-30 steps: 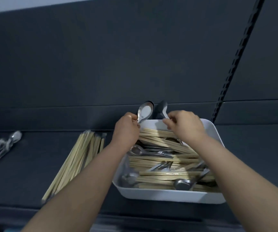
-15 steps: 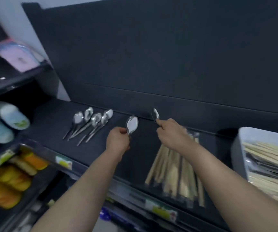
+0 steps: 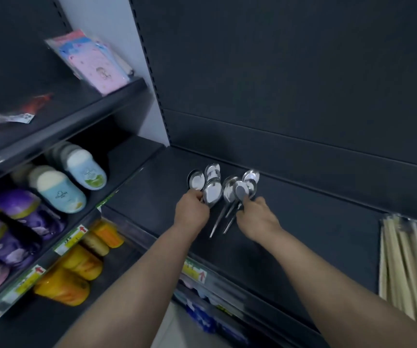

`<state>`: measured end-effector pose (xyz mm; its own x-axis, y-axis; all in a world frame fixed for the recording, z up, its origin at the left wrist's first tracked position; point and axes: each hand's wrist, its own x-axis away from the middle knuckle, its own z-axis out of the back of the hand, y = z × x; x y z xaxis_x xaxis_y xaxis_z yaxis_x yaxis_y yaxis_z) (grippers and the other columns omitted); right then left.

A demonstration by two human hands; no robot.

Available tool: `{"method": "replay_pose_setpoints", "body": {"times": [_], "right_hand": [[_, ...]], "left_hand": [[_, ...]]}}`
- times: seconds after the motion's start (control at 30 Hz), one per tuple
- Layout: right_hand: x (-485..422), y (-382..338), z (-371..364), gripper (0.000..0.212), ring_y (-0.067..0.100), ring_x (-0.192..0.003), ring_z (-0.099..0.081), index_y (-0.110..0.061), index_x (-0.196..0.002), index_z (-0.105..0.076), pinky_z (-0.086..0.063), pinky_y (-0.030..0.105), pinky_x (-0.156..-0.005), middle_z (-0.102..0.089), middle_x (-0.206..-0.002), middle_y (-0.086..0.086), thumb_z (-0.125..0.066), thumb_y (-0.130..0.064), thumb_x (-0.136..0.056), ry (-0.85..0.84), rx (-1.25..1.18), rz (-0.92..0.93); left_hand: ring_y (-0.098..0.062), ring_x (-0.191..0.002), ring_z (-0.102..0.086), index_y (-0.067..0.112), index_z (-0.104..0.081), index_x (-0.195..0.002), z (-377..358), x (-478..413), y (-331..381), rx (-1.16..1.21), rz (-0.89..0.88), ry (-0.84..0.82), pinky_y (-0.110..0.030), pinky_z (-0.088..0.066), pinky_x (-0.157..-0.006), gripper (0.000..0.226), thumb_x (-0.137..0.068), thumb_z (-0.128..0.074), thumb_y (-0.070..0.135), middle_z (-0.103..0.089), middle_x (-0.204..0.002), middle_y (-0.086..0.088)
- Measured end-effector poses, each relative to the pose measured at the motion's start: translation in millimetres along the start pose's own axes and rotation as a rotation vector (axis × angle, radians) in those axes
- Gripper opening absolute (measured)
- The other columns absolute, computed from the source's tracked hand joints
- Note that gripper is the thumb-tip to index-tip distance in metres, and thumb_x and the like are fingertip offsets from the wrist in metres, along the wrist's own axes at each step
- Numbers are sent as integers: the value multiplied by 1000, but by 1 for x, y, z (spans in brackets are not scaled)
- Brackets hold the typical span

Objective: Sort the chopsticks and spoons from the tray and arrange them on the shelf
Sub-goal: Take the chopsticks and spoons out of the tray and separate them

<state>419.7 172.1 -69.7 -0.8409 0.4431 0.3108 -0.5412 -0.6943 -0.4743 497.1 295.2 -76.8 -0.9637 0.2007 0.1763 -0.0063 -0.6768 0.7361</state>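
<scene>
Left hand (image 3: 191, 211) gripping spoon (image 3: 213, 193), right hand (image 3: 257, 217) seemingly pinching another spoon (image 3: 241, 190), over shelf (image 3: 302, 222) spoons

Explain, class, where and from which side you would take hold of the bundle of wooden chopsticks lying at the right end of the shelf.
Probably grip the chopsticks around the middle of their length, coming from above, fingers on one long side and thumb on the other. They lie flat and roughly parallel on the shelf, so a wrap across the bundle should gather many at once.
</scene>
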Motion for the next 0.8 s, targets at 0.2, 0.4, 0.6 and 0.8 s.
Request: {"method": "replay_pose_setpoints", "body": {"times": [0.2,0.4,0.6,0.8], "right_hand": [[-8,4,-3,33,25,-114,-49,-29,-110,-64,-45,37,-92,-49,-119,2,-36,-27,-94,-17,37,142],[15,41,25,39,25,-119,-43,-29,-125,-59,-35,39,-96,-52,-124,3,-43,-18,-91,165,357,130],[67,117,62,29,25,-115,-45,-27,-113,-62,-36,37,-90,-56,-117,0,-45,-22,-90,348,472,-54],[161,217,109,30,23,-115,-47,-31,-112,-65,-38,36,-86,-59,-118,-2,-47,-24,-89,561,449,-208]], "left_hand": [[-28,-101,-58,11,-61,-112,-2,-15,0,-148,-89,-66,-28,-40,-70,28,-87,-50,5,-64,-105,-7],[-27,-116,-53,24,-64,-118,-20,-3,36,-381,-351,-44,-33,-45,-84,30,-91,-53,16,-63,-121,-4],[-22,-112,-59,26,-67,-109,-84,50,101,-428,-644,-202,-33,-49,-90,24,-89,-55,17,-70,-112,3],[-17,-103,-63,27,-68,-107,-158,151,164,-402,-837,-340,-30,-51,-81,23,-92,-54,17,-71,-105,7]]}}
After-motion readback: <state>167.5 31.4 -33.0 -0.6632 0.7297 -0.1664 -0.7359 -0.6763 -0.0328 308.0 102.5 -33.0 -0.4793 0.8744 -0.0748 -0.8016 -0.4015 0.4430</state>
